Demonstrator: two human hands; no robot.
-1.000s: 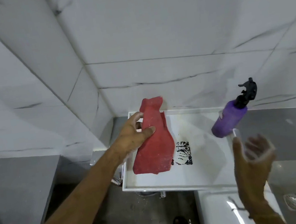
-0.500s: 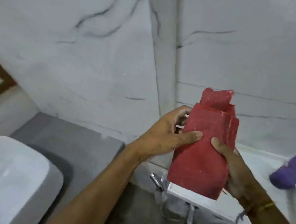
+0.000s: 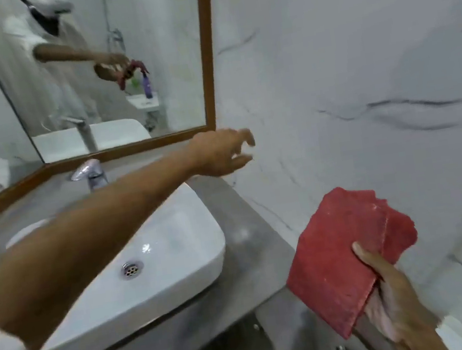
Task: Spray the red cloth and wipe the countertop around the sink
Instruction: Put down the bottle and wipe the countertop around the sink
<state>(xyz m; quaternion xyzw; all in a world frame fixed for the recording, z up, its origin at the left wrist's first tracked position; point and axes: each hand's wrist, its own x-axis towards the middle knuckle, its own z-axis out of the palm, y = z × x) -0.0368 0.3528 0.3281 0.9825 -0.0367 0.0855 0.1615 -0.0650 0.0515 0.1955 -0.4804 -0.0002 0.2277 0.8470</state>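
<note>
Half a second on, the left hand [image 3: 222, 153] has let go of the red cloth [image 3: 347, 256] and swung out over the sink [image 3: 176, 261], fingers spread and holding nothing, while the view has turned from the corner shelf to the basin and mirror [image 3: 208, 58]. The right hand [image 3: 393, 306] alone now pinches the folded cloth at its lower edge, thumb on top, holding it in the air at lower right. The cloth sits just beside the grey countertop [image 3: 253, 249], which lies to its left and runs away toward the faucet [image 3: 90, 173]. The cloth-bearing right hand is the nearer to that strip, so the wipe likely falls to it.
</note>
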